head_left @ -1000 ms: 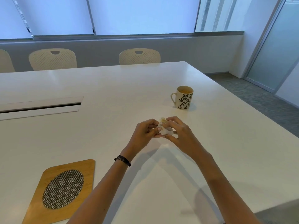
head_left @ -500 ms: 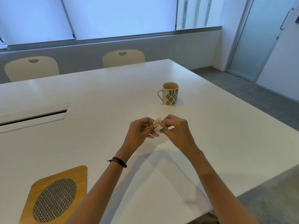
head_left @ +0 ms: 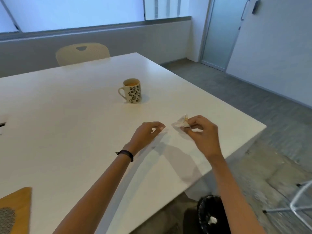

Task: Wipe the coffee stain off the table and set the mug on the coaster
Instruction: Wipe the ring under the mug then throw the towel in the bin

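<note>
A cream mug (head_left: 132,90) with a dark leaf pattern stands upright on the white table (head_left: 67,115), full of coffee, its handle to the left. My right hand (head_left: 201,133) pinches a crumpled, stained white tissue (head_left: 182,122) just above the table near its right edge. To its left my left hand (head_left: 146,132) hovers with fingers loosely curled and nothing in them. The wooden coaster (head_left: 15,210) with a woven grey centre lies at the bottom left, cut off by the frame. No stain shows on the table.
A black waste bin (head_left: 209,215) with a white scrap inside stands on the floor below the table's near right corner. A cream chair (head_left: 82,53) sits at the far side. A metal chair frame (head_left: 300,200) is at the lower right.
My hands have come apart: the left one let go of the tissue, and the right one carried it rightward. The view has swung right, bringing the bin into sight.
</note>
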Action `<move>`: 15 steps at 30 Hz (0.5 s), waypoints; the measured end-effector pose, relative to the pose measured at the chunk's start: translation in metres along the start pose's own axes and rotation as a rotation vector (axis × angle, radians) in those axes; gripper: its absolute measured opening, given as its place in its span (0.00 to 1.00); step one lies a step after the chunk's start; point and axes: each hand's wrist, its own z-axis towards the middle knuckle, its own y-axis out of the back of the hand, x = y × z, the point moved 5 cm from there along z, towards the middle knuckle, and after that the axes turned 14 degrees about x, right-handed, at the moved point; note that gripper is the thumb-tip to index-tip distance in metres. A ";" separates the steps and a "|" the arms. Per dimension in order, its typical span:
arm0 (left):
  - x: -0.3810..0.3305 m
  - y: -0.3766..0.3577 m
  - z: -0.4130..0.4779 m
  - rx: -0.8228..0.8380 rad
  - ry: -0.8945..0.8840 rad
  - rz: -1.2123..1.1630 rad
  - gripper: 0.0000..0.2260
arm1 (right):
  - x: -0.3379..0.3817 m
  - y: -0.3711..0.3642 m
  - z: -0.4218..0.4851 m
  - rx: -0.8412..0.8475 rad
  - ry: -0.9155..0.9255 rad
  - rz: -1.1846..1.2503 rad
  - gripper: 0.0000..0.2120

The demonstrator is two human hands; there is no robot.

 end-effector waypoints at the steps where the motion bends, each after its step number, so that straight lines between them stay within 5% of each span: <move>1: -0.008 -0.014 0.008 0.019 -0.015 0.029 0.10 | -0.008 0.017 -0.006 -0.022 -0.027 0.008 0.12; 11: -0.067 -0.104 0.066 0.223 -0.060 0.309 0.22 | -0.078 0.133 -0.108 -0.275 -0.207 0.052 0.09; 15: -0.067 -0.105 0.075 0.221 0.003 0.299 0.23 | -0.129 0.146 -0.166 -0.381 -0.341 0.031 0.16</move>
